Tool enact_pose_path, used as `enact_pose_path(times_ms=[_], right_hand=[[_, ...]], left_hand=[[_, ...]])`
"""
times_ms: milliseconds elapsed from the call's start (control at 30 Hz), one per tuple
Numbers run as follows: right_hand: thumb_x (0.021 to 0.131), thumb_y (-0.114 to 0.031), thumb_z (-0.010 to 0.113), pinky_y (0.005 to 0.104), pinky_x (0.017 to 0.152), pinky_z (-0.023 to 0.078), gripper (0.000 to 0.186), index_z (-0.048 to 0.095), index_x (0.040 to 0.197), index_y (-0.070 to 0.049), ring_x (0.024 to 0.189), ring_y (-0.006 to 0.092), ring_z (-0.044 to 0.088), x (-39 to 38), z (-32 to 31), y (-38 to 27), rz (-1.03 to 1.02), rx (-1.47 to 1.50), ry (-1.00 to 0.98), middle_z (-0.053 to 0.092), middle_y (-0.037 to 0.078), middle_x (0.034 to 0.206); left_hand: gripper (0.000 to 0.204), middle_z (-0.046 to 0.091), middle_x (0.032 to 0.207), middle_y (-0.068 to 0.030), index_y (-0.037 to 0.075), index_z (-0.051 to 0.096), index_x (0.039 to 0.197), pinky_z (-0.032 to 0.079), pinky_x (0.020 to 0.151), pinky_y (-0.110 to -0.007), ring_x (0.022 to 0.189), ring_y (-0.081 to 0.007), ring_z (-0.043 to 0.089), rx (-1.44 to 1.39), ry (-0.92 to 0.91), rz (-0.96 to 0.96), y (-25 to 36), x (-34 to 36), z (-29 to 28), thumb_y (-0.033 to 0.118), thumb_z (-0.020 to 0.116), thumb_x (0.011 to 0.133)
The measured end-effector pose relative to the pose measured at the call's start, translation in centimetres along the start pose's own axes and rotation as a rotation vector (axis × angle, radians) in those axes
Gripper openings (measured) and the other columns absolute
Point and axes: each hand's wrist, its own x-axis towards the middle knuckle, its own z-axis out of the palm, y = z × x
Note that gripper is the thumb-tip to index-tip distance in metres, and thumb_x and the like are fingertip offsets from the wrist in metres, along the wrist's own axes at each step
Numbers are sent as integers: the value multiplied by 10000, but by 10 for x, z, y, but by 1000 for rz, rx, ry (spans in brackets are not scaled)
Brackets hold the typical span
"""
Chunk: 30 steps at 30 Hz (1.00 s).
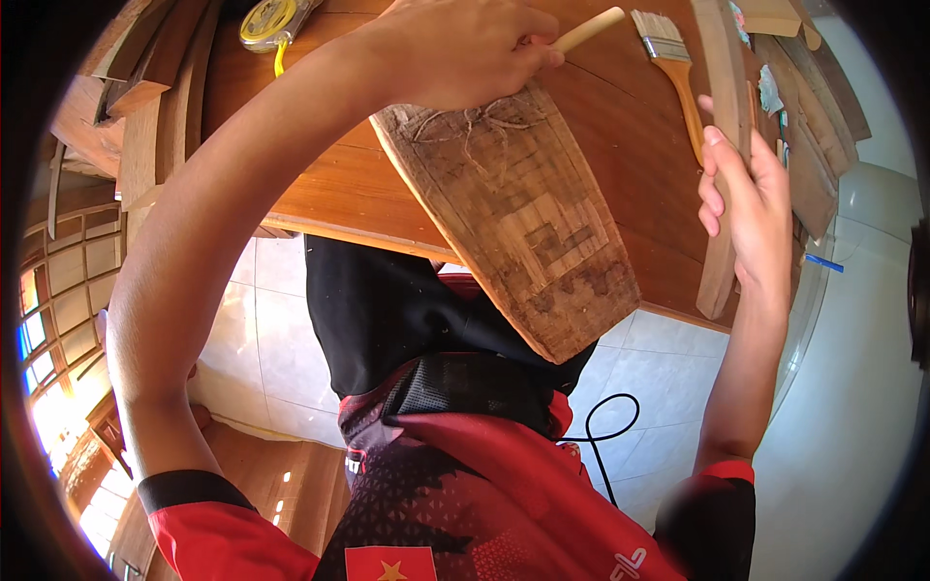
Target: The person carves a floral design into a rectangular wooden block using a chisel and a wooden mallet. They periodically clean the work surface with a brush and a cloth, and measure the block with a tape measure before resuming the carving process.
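Observation:
A worn wooden board [542, 223] with a carved bow and square pattern lies slanted over the front edge of the wooden table [339, 184]. Above its far end my left hand [475, 53] is closed around a pale round wooden rod [589, 29], whose end sticks out to the right. The rest of the rod is hidden by the hand. On the right, my right hand [756, 194] grips a long, narrow wooden strip [717, 261], its fingers curling past the strip's left side. Just left of that strip is a flat paintbrush [678, 77] with pale bristles and a wooden handle.
A yellow tape measure [269, 24] sits at the far left of the table. Wooden pieces are stacked along the left [165, 107] and right [804, 126] sides. A blue pen-like item [823, 262] lies at the right. A black cable [605, 436] loops over the tiled floor.

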Motion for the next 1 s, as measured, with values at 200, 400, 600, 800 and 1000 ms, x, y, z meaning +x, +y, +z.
enact_pose_path(times_ms=[200, 400, 600, 800, 1000], right_hand=[[1020, -213, 674, 236, 416, 344, 230, 652, 1119, -7, 507, 36, 433, 5, -1, -3, 2, -39, -6, 493, -30, 723], [1033, -204, 654, 227, 413, 337, 338, 647, 1307, -7, 520, 26, 427, 2, -4, -2, 24, -70, -68, 493, -30, 759], [1030, -207, 660, 229, 411, 337, 301, 657, 1262, -16, 519, 28, 430, -3, -4, 2, 75, -140, -95, 494, -31, 756], [1031, -217, 655, 223, 415, 338, 350, 634, 1310, -6, 528, 25, 427, -1, -3, 3, 47, -94, -87, 488, -32, 767], [1013, -230, 679, 224, 417, 341, 333, 644, 1239, 12, 520, 23, 429, 4, -4, -2, 62, -139, -136, 487, -28, 744]], left_hand=[[384, 666, 1143, -208, 34, 656, 1178, 505, 965, -508, 1125, -392, 645, -61, -1, 7, 2, -7, -7, 349, 457, 1087], [382, 660, 1110, -209, 28, 645, 1184, 504, 958, -512, 1112, -399, 644, -60, -77, -62, 9, -8, -15, 346, 458, 1087], [372, 652, 1107, -214, 17, 636, 1180, 496, 971, -502, 1118, -396, 634, -54, -52, -47, 8, -9, -12, 331, 458, 1088], [376, 649, 1114, -217, 12, 634, 1176, 492, 982, -497, 1125, -394, 629, -34, 53, 62, -8, -5, 6, 334, 460, 1090], [380, 653, 1130, -213, 9, 639, 1181, 487, 994, -491, 1140, -395, 625, -89, 62, 60, 10, -19, -10, 331, 460, 1091]])
